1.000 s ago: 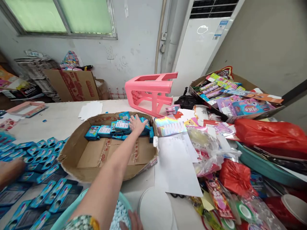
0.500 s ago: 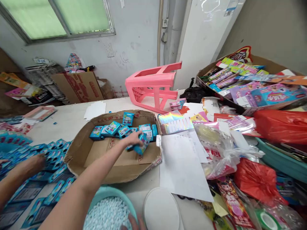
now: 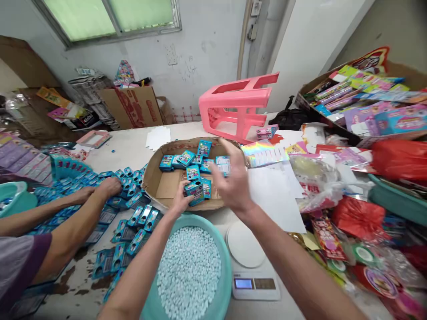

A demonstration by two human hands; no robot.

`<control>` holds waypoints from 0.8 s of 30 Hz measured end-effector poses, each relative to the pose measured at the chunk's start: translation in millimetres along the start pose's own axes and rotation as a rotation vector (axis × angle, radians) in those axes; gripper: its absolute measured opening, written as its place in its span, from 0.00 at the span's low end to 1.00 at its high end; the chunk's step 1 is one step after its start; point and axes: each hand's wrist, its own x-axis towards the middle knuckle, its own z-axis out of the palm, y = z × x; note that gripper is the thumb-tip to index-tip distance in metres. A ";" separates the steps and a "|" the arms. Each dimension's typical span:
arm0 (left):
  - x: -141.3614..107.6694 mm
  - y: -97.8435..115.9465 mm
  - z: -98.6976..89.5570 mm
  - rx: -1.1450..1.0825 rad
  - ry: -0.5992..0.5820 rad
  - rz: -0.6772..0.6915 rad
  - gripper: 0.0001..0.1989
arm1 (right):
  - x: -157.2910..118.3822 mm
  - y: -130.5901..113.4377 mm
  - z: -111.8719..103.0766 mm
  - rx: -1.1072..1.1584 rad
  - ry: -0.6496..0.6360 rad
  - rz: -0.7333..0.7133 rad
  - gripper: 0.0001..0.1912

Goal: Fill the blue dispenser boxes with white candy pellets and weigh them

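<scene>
My left hand (image 3: 180, 198) is closed on a small blue box (image 3: 195, 192) at the near side of a low cardboard tray (image 3: 167, 186). Blurred by motion, my right hand (image 3: 233, 180) hovers over the tray's right end, thumb and fingers apart, with nothing visible in it. Several more blue boxes (image 3: 186, 158) lie inside the tray, mostly towards its back. Just below my left hand stands a turquoise basin (image 3: 227, 271) full of pale blue pellets (image 3: 190, 266). A white kitchen scale (image 3: 255, 286) with a lit display sits beside the basin, under my right forearm.
At left, a co-worker's hands (image 3: 110, 186) work among rows of blue boxes with round openings (image 3: 145, 215). A pink stool (image 3: 236, 104) lies on its side behind the tray. White paper sheets (image 3: 273, 200), plastic bags (image 3: 356, 218) and a carton of colourful packages (image 3: 367, 106) crowd the right.
My left hand has drawn a blue box towards the tray's near side. My right hand has risen from the basin to above the tray. The view has shifted, showing the scale's display.
</scene>
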 end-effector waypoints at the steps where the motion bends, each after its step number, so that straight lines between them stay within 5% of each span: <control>1: -14.9 2.2 -5.1 -0.085 0.029 0.023 0.29 | -25.9 7.0 0.2 -0.027 0.065 0.170 0.24; 6: -99.1 12.6 -7.1 -0.399 0.056 0.003 0.30 | -167.7 -0.2 -8.2 0.066 -0.107 0.630 0.30; 10: -163.7 25.3 20.9 -0.233 0.172 -0.054 0.25 | -213.6 -39.9 3.3 0.215 -0.148 0.763 0.43; 13: -189.1 39.1 22.4 -0.099 -0.072 0.006 0.24 | -221.6 -42.6 15.5 0.503 -0.171 0.883 0.51; 15: -181.4 48.3 -4.0 -0.066 -0.251 0.096 0.22 | -222.7 -33.7 14.6 0.649 -0.099 1.015 0.43; 16: -170.3 50.1 -24.5 -0.038 -0.202 0.140 0.17 | -223.4 -28.8 10.5 0.704 -0.067 1.074 0.36; 19: -129.0 29.4 -85.8 0.157 0.476 0.241 0.22 | -230.8 -22.1 -11.7 0.789 -0.021 1.154 0.27; 20: -121.4 13.1 -96.8 0.268 0.542 0.220 0.22 | -236.3 -24.2 -19.8 0.792 -0.023 1.159 0.27; 21: -120.7 -6.1 -100.1 0.392 0.453 0.151 0.19 | -243.6 -28.7 -26.8 0.789 -0.042 1.158 0.27; 24: -158.6 -65.5 -68.5 0.651 -0.171 -0.081 0.17 | -273.9 -50.8 -35.4 0.714 -0.205 1.081 0.28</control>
